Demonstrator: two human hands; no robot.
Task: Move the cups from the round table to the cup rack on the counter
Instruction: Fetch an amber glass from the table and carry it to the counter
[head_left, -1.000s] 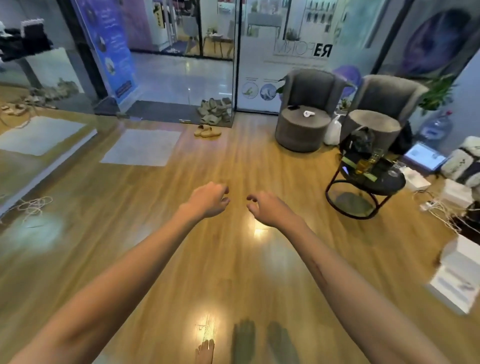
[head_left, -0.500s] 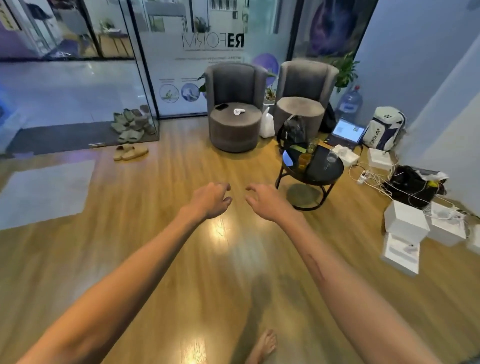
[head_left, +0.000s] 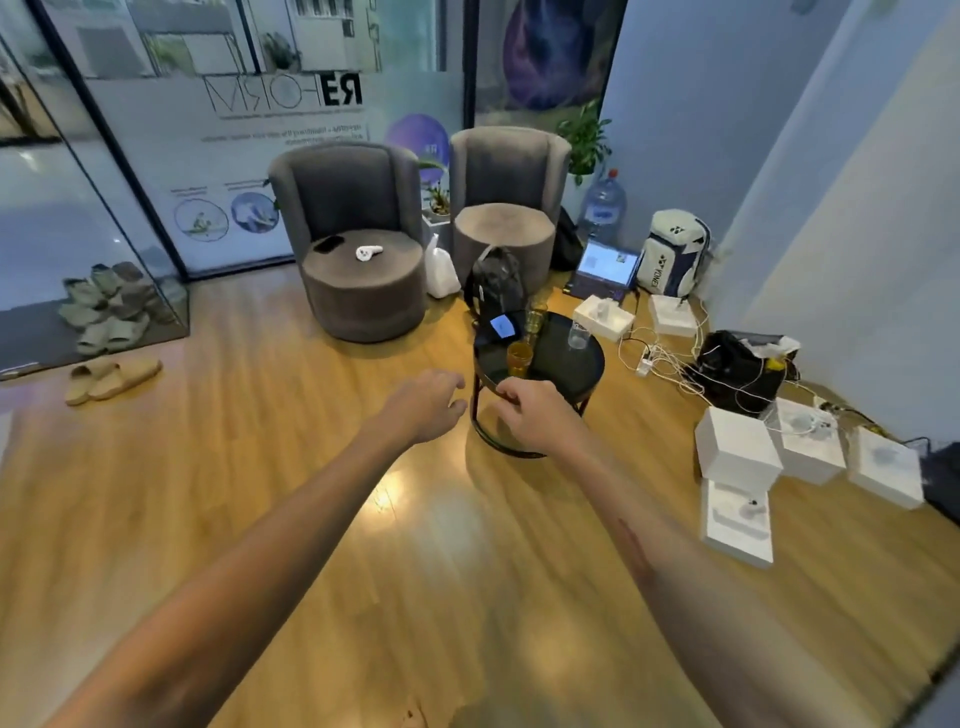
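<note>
Head view: we see both hands held out, loosely curled, empty.
Left hand (head_left: 428, 405): over bare floor.
Right hand (head_left: 535, 415): before the table (head_left: 566, 364).
Cups: amber cup (head_left: 519, 357), clear cup (head_left: 578, 334) on table.
Obstacles: backpack (head_left: 496, 283), phone (head_left: 503, 327), cables (head_left: 670, 358), boxes (head_left: 737, 452).

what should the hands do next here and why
Probably keep closing in on the round table and reach for the amber cup nearest its front edge. Both the left hand and right hand are empty and short of the cups.
</note>
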